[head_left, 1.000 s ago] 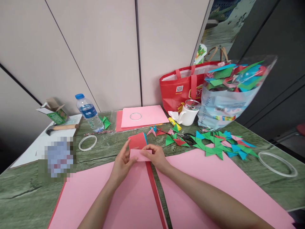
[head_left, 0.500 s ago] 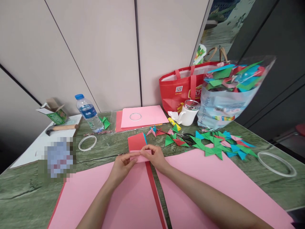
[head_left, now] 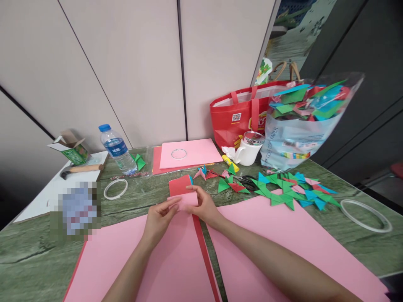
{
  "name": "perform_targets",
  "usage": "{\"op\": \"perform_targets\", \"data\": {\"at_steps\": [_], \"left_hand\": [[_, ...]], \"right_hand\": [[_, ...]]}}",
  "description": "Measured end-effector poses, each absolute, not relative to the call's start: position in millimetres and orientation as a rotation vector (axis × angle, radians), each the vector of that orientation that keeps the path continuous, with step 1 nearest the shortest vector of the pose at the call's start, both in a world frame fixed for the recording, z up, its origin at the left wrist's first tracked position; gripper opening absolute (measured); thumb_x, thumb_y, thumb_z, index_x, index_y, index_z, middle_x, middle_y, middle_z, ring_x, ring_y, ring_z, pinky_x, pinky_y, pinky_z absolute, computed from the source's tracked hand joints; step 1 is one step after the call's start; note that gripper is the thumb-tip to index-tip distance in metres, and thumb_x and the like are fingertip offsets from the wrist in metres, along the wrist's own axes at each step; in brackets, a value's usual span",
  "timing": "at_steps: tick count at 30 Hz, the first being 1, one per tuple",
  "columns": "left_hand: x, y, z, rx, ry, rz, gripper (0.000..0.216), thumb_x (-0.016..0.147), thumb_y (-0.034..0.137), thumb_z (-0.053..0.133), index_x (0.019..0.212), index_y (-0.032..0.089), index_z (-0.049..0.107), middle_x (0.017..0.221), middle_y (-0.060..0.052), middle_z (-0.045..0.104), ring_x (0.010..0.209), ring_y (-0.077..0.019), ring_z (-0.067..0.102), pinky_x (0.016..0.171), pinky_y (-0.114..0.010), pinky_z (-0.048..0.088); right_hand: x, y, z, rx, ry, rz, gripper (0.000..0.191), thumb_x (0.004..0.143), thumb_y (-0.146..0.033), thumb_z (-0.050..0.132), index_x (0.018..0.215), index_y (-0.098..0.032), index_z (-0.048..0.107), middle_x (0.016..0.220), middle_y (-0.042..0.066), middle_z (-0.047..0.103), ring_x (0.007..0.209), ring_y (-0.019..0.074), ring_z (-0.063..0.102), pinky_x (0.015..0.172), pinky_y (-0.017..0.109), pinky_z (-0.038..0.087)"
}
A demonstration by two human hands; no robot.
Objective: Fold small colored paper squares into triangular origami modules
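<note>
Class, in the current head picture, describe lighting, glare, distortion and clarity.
Head view: even light, only soft shading on the left pink sheet beside the left arm; head view: shine on the mug lid; head view: bottle and plastic bag lean outward, perhaps wide-angle stretch; head view: fine detail on the pink paper is unclear; head view: a pixelated item is unreadable.

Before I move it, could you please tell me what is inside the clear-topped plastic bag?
The bag shows green, blue, red and pink paper pieces through its clear top; its printed lower part hides whatever lies there.
</note>
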State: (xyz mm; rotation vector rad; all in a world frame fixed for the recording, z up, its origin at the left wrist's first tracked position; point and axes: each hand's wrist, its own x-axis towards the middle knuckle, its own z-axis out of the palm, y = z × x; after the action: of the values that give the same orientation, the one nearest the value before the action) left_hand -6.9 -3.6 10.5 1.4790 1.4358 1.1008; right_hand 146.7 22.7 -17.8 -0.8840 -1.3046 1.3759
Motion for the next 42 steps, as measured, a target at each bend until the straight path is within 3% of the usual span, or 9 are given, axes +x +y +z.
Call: {"op": "perform_targets", "data": {"at_steps": [7, 16, 22, 28, 37, 42], "left_hand": [[-6.4, -4.8, 10.8, 1.494, 1.422, 1.14, 0.025, 0.067, 0.028, 0.062, 0.089, 0.019, 0.069, 0.085, -0.004, 0.071, 0.071, -0.0183, 0.062, 0.062, -0.024, 0.047], [-5.5, -5.0, 9.5, 1.456, 1.404, 1.174, 0.027, 0.067, 0.029, 0.063, 0.09, 0.018, 0.068, 0.086, -0.005, 0.07, 0.076, -0.0203, 0.062, 0.068, -0.027, 0.049], [-4.8, -6.0, 11.1, 1.443, 1.418, 1.187, 0.028, 0.066, 0.03, 0.064, 0.091, 0.018, 0.068, 0.075, -0.003, 0.071, 0.074, -0.0204, 0.062, 0.066, -0.028, 0.049], [-6.1, -5.5, 14.1, 1.382, 1.439, 1.206, 0.03, 0.065, 0.031, 0.064, 0.091, 0.018, 0.068, 0.071, -0.002, 0.069, 0.068, -0.0174, 0.06, 0.064, -0.027, 0.049], [-11.0, -1.6, 11.2, 1.299, 1.5, 1.271, 0.034, 0.062, 0.032, 0.066, 0.093, 0.017, 0.068, 0.066, -0.001, 0.067, 0.063, -0.0138, 0.057, 0.061, -0.023, 0.047], [-10.4, -1.3, 11.6, 1.281, 1.48, 1.278, 0.033, 0.062, 0.032, 0.067, 0.092, 0.017, 0.068, 0.076, -0.004, 0.069, 0.069, -0.0171, 0.06, 0.061, -0.025, 0.048]], "right_hand": [[145.5, 21.6, -17.1, -0.854, -1.277, 1.507, 0.04, 0.057, -0.028, 0.07, 0.09, -0.017, 0.052, 0.074, 0.0, 0.057, 0.059, 0.0111, 0.053, 0.051, 0.022, 0.047], [146.5, 21.2, -12.3, -0.809, -1.204, 1.563, 0.032, 0.054, -0.025, 0.072, 0.081, -0.016, 0.057, 0.067, -0.002, 0.059, 0.054, 0.0093, 0.052, 0.051, 0.021, 0.044], [147.0, 25.2, -17.9, -0.858, -1.148, 1.597, 0.032, 0.049, -0.027, 0.074, 0.076, -0.014, 0.061, 0.063, -0.001, 0.061, 0.053, 0.0109, 0.053, 0.052, 0.024, 0.045], [145.9, 27.4, -23.6, -0.834, -1.069, 1.601, 0.035, 0.049, -0.027, 0.075, 0.078, -0.015, 0.061, 0.067, 0.0, 0.064, 0.057, 0.0123, 0.056, 0.057, 0.026, 0.048], [146.6, 28.2, -23.8, -0.832, -1.049, 1.555, 0.032, 0.053, -0.028, 0.073, 0.08, -0.016, 0.061, 0.058, -0.004, 0.058, 0.053, 0.0094, 0.054, 0.056, 0.023, 0.046], [147.4, 28.7, -24.8, -0.831, -1.078, 1.563, 0.032, 0.054, -0.029, 0.073, 0.08, -0.015, 0.063, 0.055, -0.004, 0.055, 0.052, 0.0098, 0.053, 0.056, 0.023, 0.046]]}}
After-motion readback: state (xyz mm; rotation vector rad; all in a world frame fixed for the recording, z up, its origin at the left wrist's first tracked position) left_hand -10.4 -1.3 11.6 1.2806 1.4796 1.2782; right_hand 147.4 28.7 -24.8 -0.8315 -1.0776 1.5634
